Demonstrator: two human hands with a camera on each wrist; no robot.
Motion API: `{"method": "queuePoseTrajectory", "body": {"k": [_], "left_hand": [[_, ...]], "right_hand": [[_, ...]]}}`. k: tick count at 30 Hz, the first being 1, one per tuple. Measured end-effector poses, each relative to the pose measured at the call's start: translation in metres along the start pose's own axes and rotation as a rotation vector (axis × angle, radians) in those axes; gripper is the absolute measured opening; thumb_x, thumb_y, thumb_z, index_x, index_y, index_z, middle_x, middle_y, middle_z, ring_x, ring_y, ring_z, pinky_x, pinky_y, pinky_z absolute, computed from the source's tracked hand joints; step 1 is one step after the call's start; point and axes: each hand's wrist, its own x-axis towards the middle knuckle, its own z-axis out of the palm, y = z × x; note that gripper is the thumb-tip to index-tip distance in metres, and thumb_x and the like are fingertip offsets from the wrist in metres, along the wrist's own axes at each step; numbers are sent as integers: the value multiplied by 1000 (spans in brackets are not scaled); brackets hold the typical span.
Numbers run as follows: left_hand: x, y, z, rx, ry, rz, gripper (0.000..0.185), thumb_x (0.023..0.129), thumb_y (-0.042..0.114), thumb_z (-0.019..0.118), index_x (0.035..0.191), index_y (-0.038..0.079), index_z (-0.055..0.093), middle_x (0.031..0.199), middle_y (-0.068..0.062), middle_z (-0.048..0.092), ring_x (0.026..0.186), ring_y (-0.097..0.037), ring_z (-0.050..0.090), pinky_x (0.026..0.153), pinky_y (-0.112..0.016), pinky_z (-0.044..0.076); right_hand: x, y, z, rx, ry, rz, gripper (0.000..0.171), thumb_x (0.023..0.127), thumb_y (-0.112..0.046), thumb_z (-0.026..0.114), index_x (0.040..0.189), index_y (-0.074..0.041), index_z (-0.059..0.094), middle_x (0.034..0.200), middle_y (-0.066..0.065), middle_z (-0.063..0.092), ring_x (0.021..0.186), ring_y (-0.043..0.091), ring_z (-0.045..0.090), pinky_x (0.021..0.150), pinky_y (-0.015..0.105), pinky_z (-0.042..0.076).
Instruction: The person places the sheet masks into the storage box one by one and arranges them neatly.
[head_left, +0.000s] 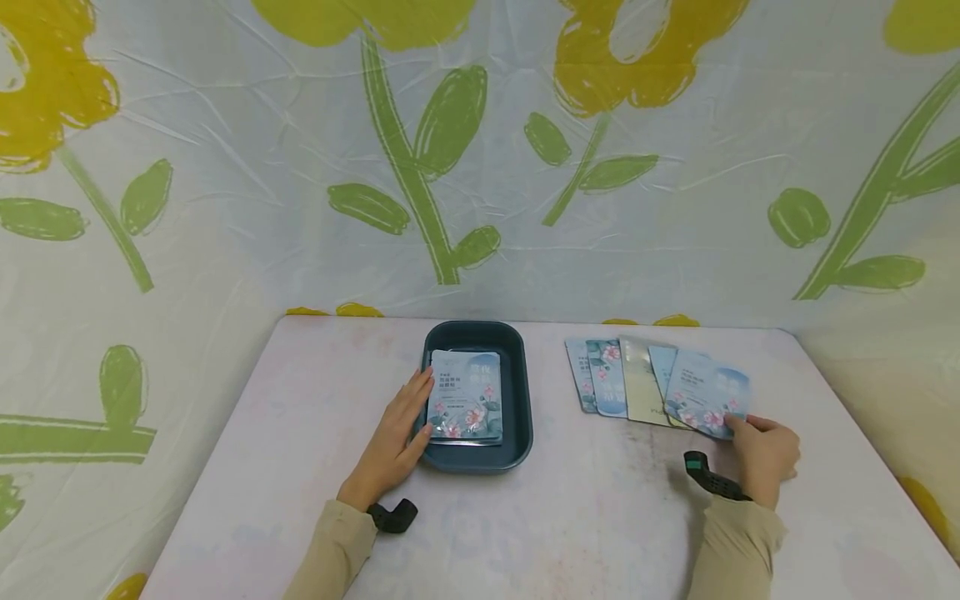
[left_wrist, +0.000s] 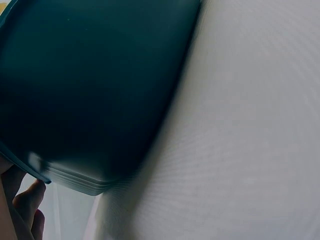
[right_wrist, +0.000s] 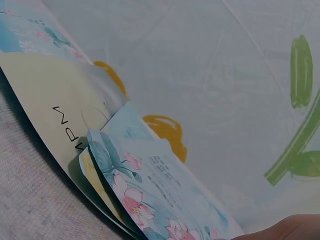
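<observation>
A dark teal tray (head_left: 527,392) stands at the middle of the table with a blue flowered sachet (head_left: 465,396) lying flat in it. My left hand (head_left: 396,437) rests on the tray's left rim, fingers straight and reaching the sachet's edge. In the left wrist view the tray's outer wall (left_wrist: 100,85) fills the frame, with fingers (left_wrist: 26,206) under its rim. To the right, several sachets lie fanned on the table (head_left: 637,379). My right hand (head_left: 761,454) pinches the lower right corner of the rightmost blue sachet (head_left: 708,393). Up close, that blue sachet (right_wrist: 165,190) overlaps a beige sachet (right_wrist: 45,100).
The pale table (head_left: 600,517) is closed in at the back and both sides by a white cloth with yellow flowers (head_left: 450,167). A black wrist camera (head_left: 395,517) sits at the left wrist and another black wrist camera (head_left: 708,477) at the right.
</observation>
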Motion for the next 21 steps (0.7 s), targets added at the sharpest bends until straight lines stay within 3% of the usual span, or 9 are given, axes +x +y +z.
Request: {"method": "queuePoseTrajectory", "body": {"k": [2,5,7,9,12,17,21], "left_hand": [[0,0,0,-1,0,0,64,100,23,48,157,4,26,165,-3,18,151,-27,14,120,-55,16],[0,1,0,0,0,0,64,100,22,49,156,4,26,165,-3,18,151,-26,14,120,-53,15],[0,1,0,0,0,-2,64,99,21,50,156,4,26,165,-3,18,151,-26,14,121,-52,14],[0,2,0,0,0,-1,65,99,20,50,156,4,26,165,-3,18,151,-26,14,121,-52,14],[0,2,0,-1,3,3,65,98,20,51,156,4,26,165,-3,18,151,-26,14,120,-54,15],[0,2,-1,2,4,2,64,98,20,50,156,5,27,165,-2,18,151,-27,14,119,-56,16],[1,3,-1,3,2,-5,64,98,19,51,156,5,27,165,-2,18,151,-27,14,120,-56,16]], "right_hand": [[-1,0,-2,11,4,-9,55,94,-32,59,124,14,58,122,33,54,130,50,35,109,65,16],[-3,0,-6,45,29,-8,47,91,-31,59,110,12,64,84,14,63,109,42,51,99,52,36],[-4,0,-9,110,54,-12,33,89,-27,60,93,5,68,65,-2,58,86,30,59,82,36,47],[-6,0,-11,207,59,-4,20,88,-23,61,78,-6,68,59,-14,51,63,14,57,59,25,47],[-7,-3,-12,398,42,32,21,88,-18,62,67,-14,63,71,-9,54,53,6,55,47,16,48],[-6,-11,-13,591,9,139,21,91,-15,63,72,-8,63,104,-2,46,84,7,51,55,13,50],[-5,-16,-13,749,-32,211,18,92,-12,65,75,-5,61,109,-3,46,88,8,51,57,15,51]]}}
